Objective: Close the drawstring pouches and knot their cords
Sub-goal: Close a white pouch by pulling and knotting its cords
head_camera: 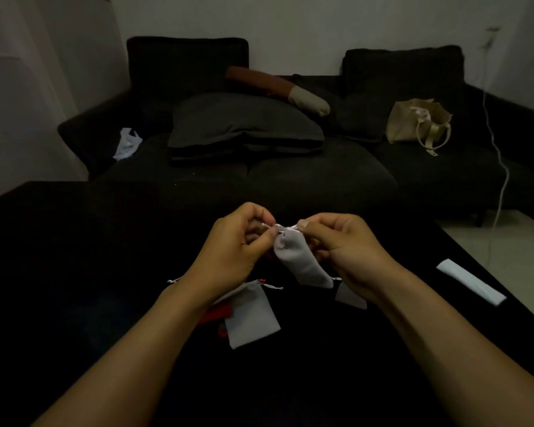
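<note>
A small grey drawstring pouch [296,260] hangs in the air between my hands, its mouth gathered at the top. My left hand [235,241] pinches the cord at the pouch's left side. My right hand [342,241] pinches the cord at its right side. Below on the black table [74,272] lies a flat grey pouch [250,315] with its cords spread, on top of a red pouch [219,312]. Another grey pouch [350,297] shows partly under my right wrist.
A white folded strip [472,282] lies at the table's right edge. Behind the table stands a dark sofa [290,167] with a grey cushion [244,121], a beige tote bag [420,124] and a white plastic bag [127,146]. A white cable [500,167] hangs at the right.
</note>
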Available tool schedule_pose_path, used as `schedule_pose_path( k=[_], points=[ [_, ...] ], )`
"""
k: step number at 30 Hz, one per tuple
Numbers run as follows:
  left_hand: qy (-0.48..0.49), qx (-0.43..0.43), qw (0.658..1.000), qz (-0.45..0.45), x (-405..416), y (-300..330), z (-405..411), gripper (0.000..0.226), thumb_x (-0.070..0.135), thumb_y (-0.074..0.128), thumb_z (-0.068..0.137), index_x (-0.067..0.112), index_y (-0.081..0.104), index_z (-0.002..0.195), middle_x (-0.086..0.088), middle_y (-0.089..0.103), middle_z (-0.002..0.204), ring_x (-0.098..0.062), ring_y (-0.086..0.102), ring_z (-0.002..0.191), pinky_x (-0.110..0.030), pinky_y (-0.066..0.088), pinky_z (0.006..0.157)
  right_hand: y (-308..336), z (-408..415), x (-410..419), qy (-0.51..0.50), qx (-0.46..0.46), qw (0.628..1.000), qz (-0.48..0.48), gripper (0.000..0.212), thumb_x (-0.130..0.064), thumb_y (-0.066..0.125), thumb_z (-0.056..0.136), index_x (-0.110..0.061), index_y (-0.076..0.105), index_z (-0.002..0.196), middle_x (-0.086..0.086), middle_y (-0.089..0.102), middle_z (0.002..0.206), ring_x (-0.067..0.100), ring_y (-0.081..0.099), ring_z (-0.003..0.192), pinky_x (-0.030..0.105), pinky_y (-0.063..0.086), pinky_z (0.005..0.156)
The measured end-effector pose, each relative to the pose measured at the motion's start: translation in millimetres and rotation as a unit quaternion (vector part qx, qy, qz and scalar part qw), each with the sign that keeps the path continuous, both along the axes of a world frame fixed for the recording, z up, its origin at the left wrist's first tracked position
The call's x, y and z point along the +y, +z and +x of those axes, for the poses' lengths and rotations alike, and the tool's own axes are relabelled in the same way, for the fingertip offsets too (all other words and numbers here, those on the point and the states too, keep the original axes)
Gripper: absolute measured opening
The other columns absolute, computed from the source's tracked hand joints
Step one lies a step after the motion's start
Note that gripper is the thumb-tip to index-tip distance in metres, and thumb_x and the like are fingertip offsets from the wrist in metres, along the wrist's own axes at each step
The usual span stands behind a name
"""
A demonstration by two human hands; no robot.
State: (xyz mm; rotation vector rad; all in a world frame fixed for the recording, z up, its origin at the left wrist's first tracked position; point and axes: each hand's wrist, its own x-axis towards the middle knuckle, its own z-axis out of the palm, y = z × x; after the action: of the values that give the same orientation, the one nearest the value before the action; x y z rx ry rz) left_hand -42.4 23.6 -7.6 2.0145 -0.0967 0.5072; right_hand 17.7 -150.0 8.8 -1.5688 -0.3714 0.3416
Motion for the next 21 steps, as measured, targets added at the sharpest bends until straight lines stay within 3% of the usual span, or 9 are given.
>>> schedule_pose_path(
  k=[2, 5, 13, 18, 21],
  points=[
    [-0.014, -0.005, 1.000, -0.009, 1, -1, -1, 0.016, 0.011, 0.066, 0.091, 0.017, 0.067, 0.106, 0.000, 0.073, 0.083, -0.009, 0.072, 0.076, -0.024, 0.056, 0.071, 1, -2, -1, 0.008, -0.003, 1.000, -0.008, 0.022, -0.018, 0.061, 0.095, 0.000, 0.074, 0.089, 0.012, 0.064, 0.071, 0.014, 0.056, 0.058, 0.020, 0.045, 0.051],
    [-0.025, -0.015, 0.999, 0.014, -1, 0, -3, 0.015, 0.011, 0.068, 0.090, 0.018, 0.074, 0.101, 0.003, 0.075, 0.091, -0.011, 0.073, 0.085, -0.031, 0.060, 0.077, 3, -4, -2, 0.003, 0.022, 1.000, 0.016, 0.024, -0.017, 0.059, 0.095, 0.003, 0.073, 0.094, 0.016, 0.068, 0.077, 0.018, 0.061, 0.065, 0.022, 0.049, 0.057],
    [-0.002, -0.043, 0.998, 0.046, -13, -4, -3, 0.011, 0.014, 0.068, 0.091, 0.017, 0.077, 0.097, 0.004, 0.075, 0.083, -0.010, 0.073, 0.074, -0.031, 0.061, 0.067, 6, -2, -4, 0.032, 0.003, 0.999, -0.035, 0.014, -0.008, 0.063, 0.090, 0.002, 0.072, 0.095, 0.012, 0.073, 0.085, 0.014, 0.069, 0.073, 0.020, 0.055, 0.063],
    [0.026, -0.013, 0.997, -0.070, -16, -6, -1, 0.009, 0.009, 0.067, 0.091, 0.011, 0.075, 0.095, -0.001, 0.075, 0.080, -0.013, 0.073, 0.072, -0.023, 0.058, 0.062, 6, 0, -9, 0.014, -0.018, 0.998, -0.052, 0.010, -0.015, 0.068, 0.088, -0.010, 0.076, 0.090, 0.005, 0.076, 0.087, 0.015, 0.073, 0.082, 0.024, 0.058, 0.067],
    [0.035, -0.001, 0.993, -0.111, -22, -8, 0, 0.008, 0.008, 0.067, 0.091, 0.010, 0.074, 0.093, -0.004, 0.075, 0.079, -0.015, 0.074, 0.072, -0.022, 0.056, 0.062, 5, 0, -9, -0.018, -0.023, 0.998, -0.054, 0.007, -0.012, 0.070, 0.086, -0.008, 0.076, 0.088, 0.006, 0.077, 0.086, 0.018, 0.074, 0.083, 0.032, 0.061, 0.074]
  ],
)
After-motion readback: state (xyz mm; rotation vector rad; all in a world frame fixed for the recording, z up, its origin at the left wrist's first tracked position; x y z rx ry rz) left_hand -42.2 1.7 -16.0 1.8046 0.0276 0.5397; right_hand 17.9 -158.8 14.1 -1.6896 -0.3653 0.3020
